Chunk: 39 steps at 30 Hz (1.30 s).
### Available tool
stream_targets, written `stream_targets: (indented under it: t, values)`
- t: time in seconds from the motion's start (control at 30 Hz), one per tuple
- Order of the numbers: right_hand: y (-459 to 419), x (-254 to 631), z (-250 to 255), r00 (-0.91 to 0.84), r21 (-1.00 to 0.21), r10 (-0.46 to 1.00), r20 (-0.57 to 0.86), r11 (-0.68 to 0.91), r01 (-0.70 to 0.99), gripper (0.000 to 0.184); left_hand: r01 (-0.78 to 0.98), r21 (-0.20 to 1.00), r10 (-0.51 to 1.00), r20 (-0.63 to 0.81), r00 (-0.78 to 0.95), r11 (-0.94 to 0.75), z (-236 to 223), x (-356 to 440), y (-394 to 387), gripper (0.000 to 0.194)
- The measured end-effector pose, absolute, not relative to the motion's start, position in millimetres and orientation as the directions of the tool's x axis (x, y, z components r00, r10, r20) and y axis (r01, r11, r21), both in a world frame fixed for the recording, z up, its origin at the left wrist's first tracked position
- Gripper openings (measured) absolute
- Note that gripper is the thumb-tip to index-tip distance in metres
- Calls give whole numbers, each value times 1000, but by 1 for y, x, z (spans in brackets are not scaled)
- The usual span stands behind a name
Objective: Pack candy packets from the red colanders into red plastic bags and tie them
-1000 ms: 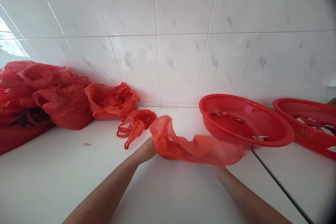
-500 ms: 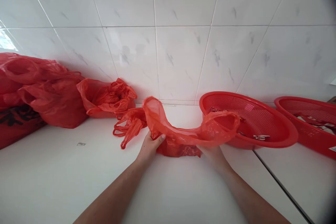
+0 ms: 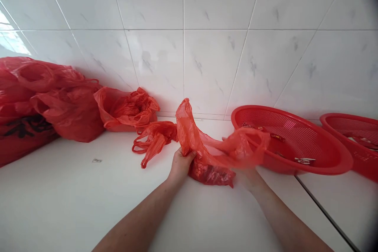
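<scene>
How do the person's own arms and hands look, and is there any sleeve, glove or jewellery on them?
The left forearm and right forearm are bare, no sleeve in view. The left hand wears no glove, and no watch or bracelet shows on either arm. The right hand is blurred and both hands are partly covered, so rings cannot be ruled out.

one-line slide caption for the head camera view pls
Left hand grips a red plastic bag; right hand, blurred, is partly hidden behind it, near a red basket.
</scene>
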State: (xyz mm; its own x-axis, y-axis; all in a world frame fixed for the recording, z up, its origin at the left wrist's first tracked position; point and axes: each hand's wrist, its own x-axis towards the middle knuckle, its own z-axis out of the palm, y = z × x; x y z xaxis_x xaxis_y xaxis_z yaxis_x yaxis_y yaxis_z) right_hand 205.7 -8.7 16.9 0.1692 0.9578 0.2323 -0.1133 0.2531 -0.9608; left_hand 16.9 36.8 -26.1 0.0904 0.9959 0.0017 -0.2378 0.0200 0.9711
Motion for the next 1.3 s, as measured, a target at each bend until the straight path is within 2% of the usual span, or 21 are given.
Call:
stream_targets:
  t: [0.07, 0.17, 0.23, 0.3, 0.37, 0.47, 0.5, 0.57, 0.67, 0.8, 0.87, 0.97, 1.03, 1.1, 1.23, 1.3]
  values:
    - [-2, 199, 16, 131, -960, 975, 178, 201, -196, 27, -305, 952, 994, 23, 111, 12, -23, 15, 35, 32]
    - [11, 190, 15, 147, -916, 987, 62, 115, -384, 26, -425, 905, 965, 97, 242, 15, -9, 7, 35, 41]
    - [15, 186, 20, 155, -901, 987, 30, 94, -424, 26, -458, 889, 932, 164, 323, 3, 7, 2, 39, 47]
    - [15, 185, 31, 119, -905, 989, 82, 124, -407, 31, -459, 888, 910, 213, 356, -28, 24, -1, 44, 52]
    - [11, 188, 47, 50, -907, 981, 189, 194, -374, 43, -436, 898, 895, 240, 376, -57, 39, 1, 47, 54]
    - [8, 193, 68, 16, -919, 962, 273, 265, -291, 59, -395, 918, 895, 210, 393, -42, 54, 9, 46, 41]
    - [9, 195, 71, 41, -930, 963, 265, 267, -254, 57, -403, 915, 910, 189, 370, -26, 57, 12, 45, 33]
    - [13, 198, 73, 144, -939, 962, 233, 261, -223, 35, -474, 881, 956, 142, 255, -5, 59, 18, 44, 22]
    - [23, 203, 69, 257, -882, 949, 183, 273, -383, 12, -627, 779, 997, 47, 64, 4, 62, 24, 46, 18]
    - [25, 205, 67, 164, -753, 978, 132, 207, -625, 12, -757, 649, 996, -67, 50, 82, 68, 28, 49, 16]
    - [21, 201, 70, 118, -696, 986, 114, 165, -699, 4, -817, 566, 993, -96, 64, 108, 70, 30, 47, 17]
    - [16, 192, 74, 56, -626, 996, 71, 89, -774, 18, -864, 488, 990, -115, 82, 128, 70, 33, 44, 28]
    - [14, 185, 76, 35, -634, 997, 63, 68, -770, 19, -869, 479, 989, -135, 67, 124, 69, 34, 43, 31]
    - [12, 180, 76, -3, -693, 995, 98, 66, -718, 15, -869, 482, 987, -156, 47, 117, 68, 35, 42, 29]
    - [7, 175, 73, -122, -841, 982, 145, 57, -537, 12, -846, 520, 988, -150, 46, 119, 66, 37, 39, 20]
    - [2, 172, 72, -164, -911, 981, 100, 24, -412, 22, -802, 578, 986, -139, 87, 153, 65, 37, 37, 20]
